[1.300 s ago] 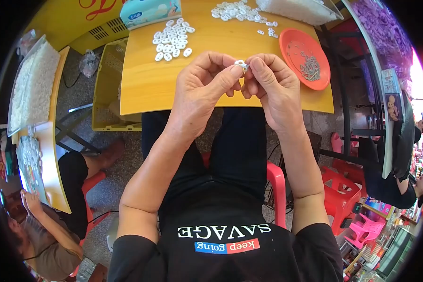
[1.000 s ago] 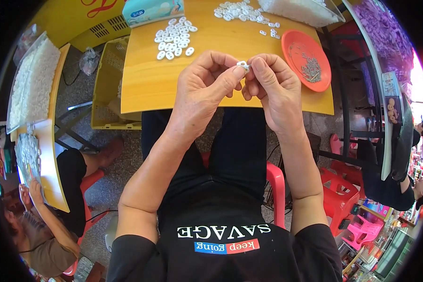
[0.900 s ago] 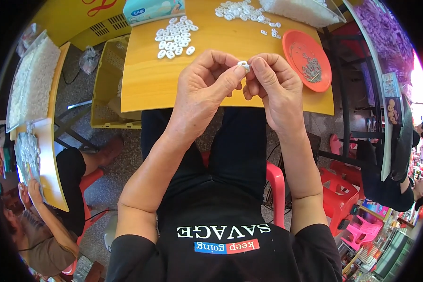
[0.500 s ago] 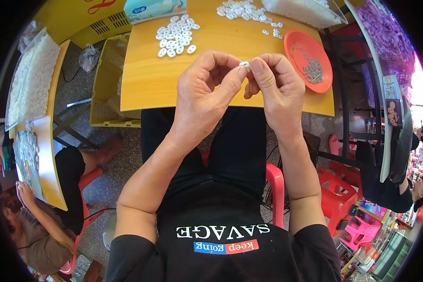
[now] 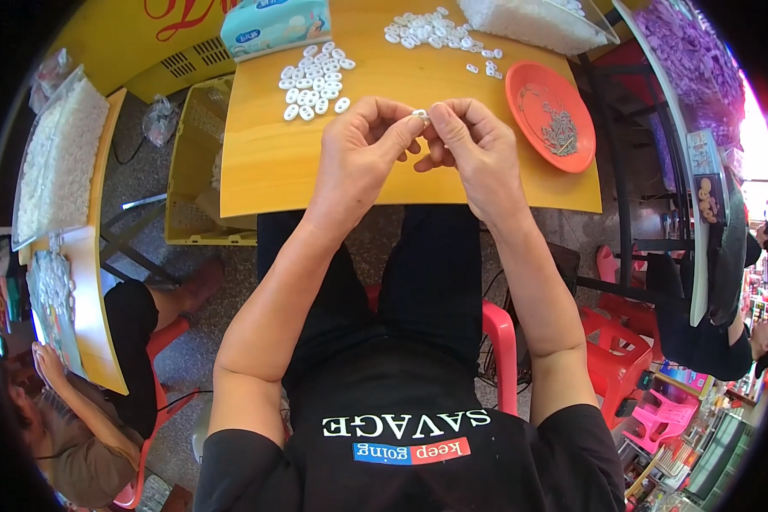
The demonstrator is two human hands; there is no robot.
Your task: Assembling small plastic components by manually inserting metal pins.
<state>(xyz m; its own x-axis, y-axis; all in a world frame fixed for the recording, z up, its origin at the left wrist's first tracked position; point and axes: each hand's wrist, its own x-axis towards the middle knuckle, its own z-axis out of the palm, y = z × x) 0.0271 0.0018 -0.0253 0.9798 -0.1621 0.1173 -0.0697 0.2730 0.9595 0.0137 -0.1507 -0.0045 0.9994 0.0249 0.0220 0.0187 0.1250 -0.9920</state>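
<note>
Above the table's near edge, my two hands meet fingertip to fingertip. My left hand [image 5: 358, 158] pinches a small white plastic piece [image 5: 419, 113] between thumb and forefinger. Thumb and fingers of my right hand [image 5: 482, 158] are pressed together right beside it; whatever they hold is hidden. Beyond my left hand lies a group of white oval pieces [image 5: 316, 83], each with two holes. To the right of my right hand, an orange-red plate [image 5: 523, 90] carries many small grey metal bits [image 5: 560, 135].
More white pieces [image 5: 431, 30] lie at the table's back, with several small ones [image 5: 492, 71] near the plate. A tissue pack [image 5: 277, 30] and a bin of white parts [image 5: 538, 26] stand behind. A yellow crate [image 5: 192, 230] is at left. Another person [image 5: 85, 435] sits at left.
Both hands, still joined at the white piece, appear slightly further left over the table. The whole view has shifted a little. The pinching grip looks the same.
</note>
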